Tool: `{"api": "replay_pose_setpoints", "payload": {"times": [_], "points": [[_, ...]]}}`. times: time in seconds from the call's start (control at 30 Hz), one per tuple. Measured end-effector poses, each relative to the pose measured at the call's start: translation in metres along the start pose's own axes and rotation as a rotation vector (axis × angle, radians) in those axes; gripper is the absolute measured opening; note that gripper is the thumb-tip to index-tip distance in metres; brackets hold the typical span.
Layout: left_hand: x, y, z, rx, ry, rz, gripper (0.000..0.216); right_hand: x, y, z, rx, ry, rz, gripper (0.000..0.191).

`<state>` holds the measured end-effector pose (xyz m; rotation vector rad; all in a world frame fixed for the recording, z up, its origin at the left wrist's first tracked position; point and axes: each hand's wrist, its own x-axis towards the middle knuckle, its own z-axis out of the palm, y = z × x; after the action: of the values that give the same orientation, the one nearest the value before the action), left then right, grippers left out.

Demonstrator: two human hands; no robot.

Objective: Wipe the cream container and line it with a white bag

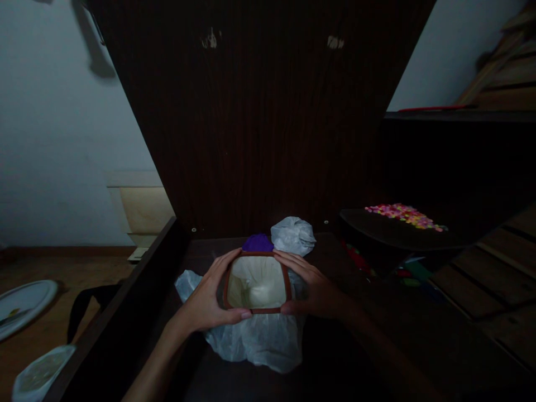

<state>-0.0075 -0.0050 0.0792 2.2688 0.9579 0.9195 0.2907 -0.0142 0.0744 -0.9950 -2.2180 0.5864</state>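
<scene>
A small open container with a brown rim (pixel 258 310) and a pale, creased lining is tipped so that I look into its mouth. My left hand (pixel 211 293) grips its left side, thumb along the near edge and fingers at the far corner. On the opposite side my right hand (pixel 307 285) holds it the same way. Beneath and around it spreads a thin whitish plastic bag (pixel 262 343). Just behind the rim lie a purple item (pixel 257 243), partly hidden, and a crumpled white plastic bag (pixel 293 235).
A dark wooden panel (pixel 259 123) rises behind the dark surface, with a raised edge (pixel 121 301) on the left. Small pink and yellow pieces (pixel 404 216) lie on a dark shelf at right. At lower left are a white plate (pixel 29 298) and a white bowl (pixel 42 374).
</scene>
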Motion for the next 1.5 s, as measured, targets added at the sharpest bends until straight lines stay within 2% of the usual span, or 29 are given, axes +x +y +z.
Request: {"api": "replay_pose_setpoints", "payload": {"times": [0.17, 0.27, 0.33, 0.47, 0.6, 0.67, 0.7, 0.8, 0.9, 0.97, 1.03, 1.13, 1.33, 1.43, 1.5], "points": [[0.001, -0.007, 0.0, -0.03, -0.015, 0.04, 0.103, -0.002, 0.0, 0.008, 0.036, 0.046, 0.049, 0.103], [0.0, -0.012, -0.006, -0.049, -0.013, -0.006, 0.1, -0.006, 0.0, 0.012, 0.078, 0.089, 0.061, 0.103], [-0.001, -0.015, -0.009, -0.039, 0.022, -0.05, 0.094, -0.01, 0.001, 0.015, 0.13, 0.121, 0.045, 0.091], [-0.003, -0.017, -0.012, 0.056, 0.194, -0.098, 0.068, -0.018, 0.0, 0.021, 0.209, 0.234, 0.09, 0.057], [0.0, -0.003, -0.014, 0.232, 0.476, -0.137, 0.04, -0.019, -0.001, 0.03, 0.252, 0.287, 0.193, 0.059], [0.0, 0.012, -0.017, 0.285, 0.563, -0.188, 0.031, -0.017, -0.001, 0.033, 0.258, 0.303, 0.234, 0.064], [-0.002, 0.021, -0.017, 0.3, 0.571, -0.217, 0.033, -0.015, -0.001, 0.034, 0.258, 0.312, 0.249, 0.065], [-0.011, 0.047, -0.013, 0.354, 0.471, -0.203, 0.044, -0.01, 0.001, 0.035, 0.247, 0.334, 0.261, 0.065], [-0.022, 0.06, 0.003, 0.458, 0.335, -0.155, 0.05, -0.007, 0.001, 0.036, 0.247, 0.326, 0.258, 0.061], [-0.027, 0.058, 0.016, 0.529, 0.279, -0.155, 0.05, -0.005, -0.001, 0.036, 0.249, 0.31, 0.257, 0.058], [-0.031, 0.05, 0.025, 0.547, 0.207, -0.123, 0.039, -0.005, -0.003, 0.034, 0.232, 0.292, 0.244, 0.056], [-0.034, 0.038, 0.022, 0.497, 0.107, -0.066, 0.025, -0.005, -0.004, 0.027, 0.174, 0.263, 0.2, 0.053], [-0.04, 0.029, 0.001, 0.462, 0.157, -0.077, 0.031, -0.009, 0.0, 0.008, 0.017, 0.302, 0.102, 0.043], [-0.04, 0.024, 0.003, 0.479, 0.224, -0.103, 0.028, -0.013, 0.004, 0.008, -0.036, 0.304, 0.062, 0.039], [-0.041, 0.023, 0.008, 0.48, 0.318, -0.119, 0.022, -0.017, 0.005, 0.011, -0.052, 0.284, 0.096, 0.044]]}}
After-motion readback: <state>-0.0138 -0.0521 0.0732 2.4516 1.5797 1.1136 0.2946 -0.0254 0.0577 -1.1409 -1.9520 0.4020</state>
